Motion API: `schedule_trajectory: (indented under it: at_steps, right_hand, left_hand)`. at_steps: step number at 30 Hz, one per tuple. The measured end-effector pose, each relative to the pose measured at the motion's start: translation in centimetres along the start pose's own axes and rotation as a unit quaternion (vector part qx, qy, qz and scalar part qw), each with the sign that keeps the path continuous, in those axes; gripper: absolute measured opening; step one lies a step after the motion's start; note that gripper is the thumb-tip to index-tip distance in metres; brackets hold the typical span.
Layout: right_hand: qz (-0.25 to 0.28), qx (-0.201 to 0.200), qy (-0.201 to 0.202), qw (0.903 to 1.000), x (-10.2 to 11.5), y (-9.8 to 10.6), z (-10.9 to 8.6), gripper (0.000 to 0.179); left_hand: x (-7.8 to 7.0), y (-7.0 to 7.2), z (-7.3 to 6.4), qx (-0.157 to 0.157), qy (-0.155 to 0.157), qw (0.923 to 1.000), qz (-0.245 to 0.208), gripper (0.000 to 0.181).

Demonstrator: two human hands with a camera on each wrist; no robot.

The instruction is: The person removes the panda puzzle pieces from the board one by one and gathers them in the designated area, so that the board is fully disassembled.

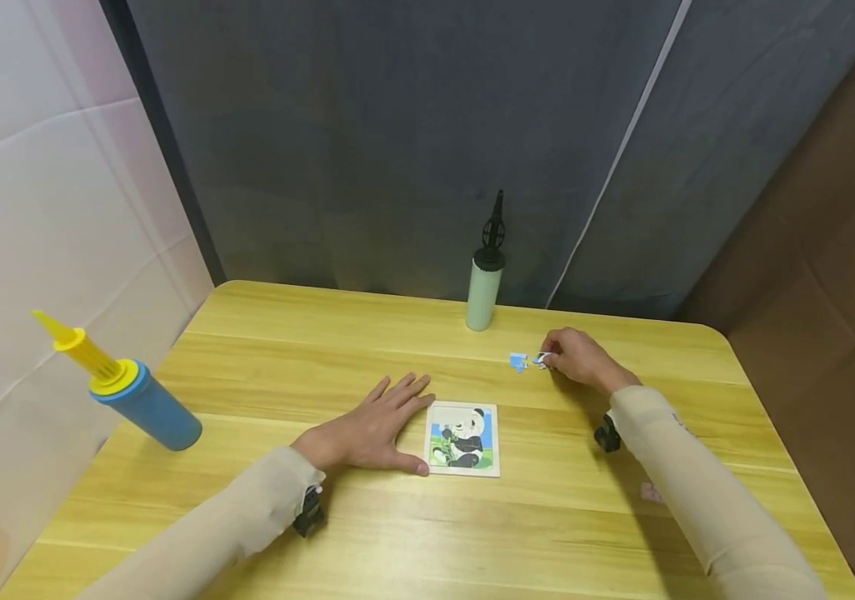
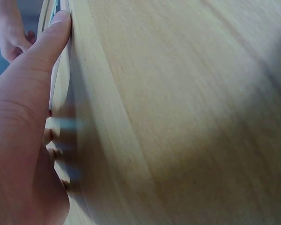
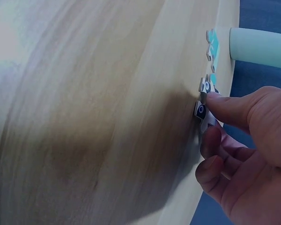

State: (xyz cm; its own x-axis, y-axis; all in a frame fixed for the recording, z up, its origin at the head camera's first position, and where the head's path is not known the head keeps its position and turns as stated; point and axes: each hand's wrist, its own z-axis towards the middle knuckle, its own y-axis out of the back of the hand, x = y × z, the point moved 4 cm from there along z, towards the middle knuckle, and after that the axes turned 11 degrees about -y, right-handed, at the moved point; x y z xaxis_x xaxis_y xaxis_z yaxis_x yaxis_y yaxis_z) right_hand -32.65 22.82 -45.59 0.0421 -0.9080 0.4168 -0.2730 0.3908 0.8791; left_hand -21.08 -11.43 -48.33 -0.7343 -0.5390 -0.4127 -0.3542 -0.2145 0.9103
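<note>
My left hand [image 1: 375, 429] lies spread on the table, its thumb and forefinger touching the left edge of a square panda jigsaw puzzle [image 1: 462, 439]. A pale patch shows in the upper left of the puzzle's picture. Off to the right and farther back, my right hand [image 1: 581, 357] pinches a puzzle piece [image 1: 542, 359] between thumb and fingers. Dark panda eyes show on that piece [image 3: 201, 110] in the right wrist view, partly hidden by the thumb; whether it is a single piece I cannot tell. Just left of it lies a light blue puzzle piece [image 1: 518, 361].
A pale green hand pump [image 1: 483, 296] with a black nozzle stands near the table's back edge. At the left stands a blue and yellow pump [image 1: 153, 408]. A small pinkish piece [image 1: 651, 492] lies beside the right sleeve. A dark curtain [image 1: 367, 150] hangs behind the table.
</note>
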Motion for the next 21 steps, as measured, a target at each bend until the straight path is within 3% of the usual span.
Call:
schedule_trajectory:
  at_steps: [13,21]
  right_hand:
    - [-0.045,-0.020,0.030,0.9983,0.67,-0.05,-0.07,0.008]
    - [-0.054,-0.025,0.028,0.9979,0.53,-0.44,-0.21,0.005]
  left_hand:
    - [-0.05,0.03,-0.13,0.001,0.004,1.0000,-0.001,0.111]
    - [-0.18,-0.11,-0.13,0.005,0.004,1.0000,-0.001,0.111]
